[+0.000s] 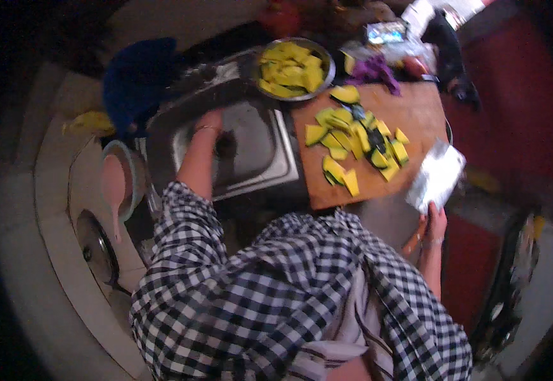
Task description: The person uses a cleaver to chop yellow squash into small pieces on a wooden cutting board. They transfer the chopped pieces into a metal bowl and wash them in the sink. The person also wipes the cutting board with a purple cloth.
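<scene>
My left hand [211, 120] reaches down over the metal sink [252, 138], its palm and fingers blurred against the far wall of the basin. In my right hand [436, 223] is a cleaver with a wooden handle [413, 240]. Its broad bright blade [436, 176] points away from me, just off the right edge of the wooden cutting board [386, 100]. Several yellow-fleshed, green-skinned squash pieces [341, 123] lie in a loose heap on the board. A metal bowl [331, 71] behind the sink and board holds more yellow squash pieces [291, 69].
A purple cloth [374, 71] and plastic packaging [386, 33] lie behind the board. Left of the sink are a blue item [138, 81], a basin [136, 190] with a pink ladle [113, 181], and a round lid [96, 252]. A red surface [519, 105] is at right.
</scene>
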A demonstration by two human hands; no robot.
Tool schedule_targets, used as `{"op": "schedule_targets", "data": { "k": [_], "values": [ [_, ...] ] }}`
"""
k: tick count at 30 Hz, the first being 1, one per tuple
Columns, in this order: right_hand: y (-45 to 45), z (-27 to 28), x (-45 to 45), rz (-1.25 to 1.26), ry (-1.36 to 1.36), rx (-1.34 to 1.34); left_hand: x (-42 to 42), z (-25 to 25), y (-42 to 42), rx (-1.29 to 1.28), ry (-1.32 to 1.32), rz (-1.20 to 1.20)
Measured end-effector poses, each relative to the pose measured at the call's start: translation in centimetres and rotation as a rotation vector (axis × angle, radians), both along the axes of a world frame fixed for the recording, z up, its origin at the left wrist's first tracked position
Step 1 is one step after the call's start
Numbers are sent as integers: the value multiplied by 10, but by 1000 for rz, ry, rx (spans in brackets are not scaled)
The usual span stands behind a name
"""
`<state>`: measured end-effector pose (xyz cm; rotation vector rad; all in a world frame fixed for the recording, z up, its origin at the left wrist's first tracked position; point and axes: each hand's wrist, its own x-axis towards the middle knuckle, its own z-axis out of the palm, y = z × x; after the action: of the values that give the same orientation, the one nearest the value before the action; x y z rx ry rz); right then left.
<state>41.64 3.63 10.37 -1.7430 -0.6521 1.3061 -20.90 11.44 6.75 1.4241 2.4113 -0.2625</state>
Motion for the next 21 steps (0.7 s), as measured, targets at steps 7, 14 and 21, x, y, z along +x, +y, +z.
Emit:
{"op": "schedule_targets", "data": {
  "k": [7, 14, 21],
  "values": [
    [7, -30, 40, -6, 25, 32, 87, 18, 48, 874, -115, -337],
    [15, -42, 35, 78, 68, 9, 148, 18, 98, 830, 137, -414],
    [38, -38, 8, 122, 125, -31, 325, 42, 44, 759, -555, -860]
  ]
}}
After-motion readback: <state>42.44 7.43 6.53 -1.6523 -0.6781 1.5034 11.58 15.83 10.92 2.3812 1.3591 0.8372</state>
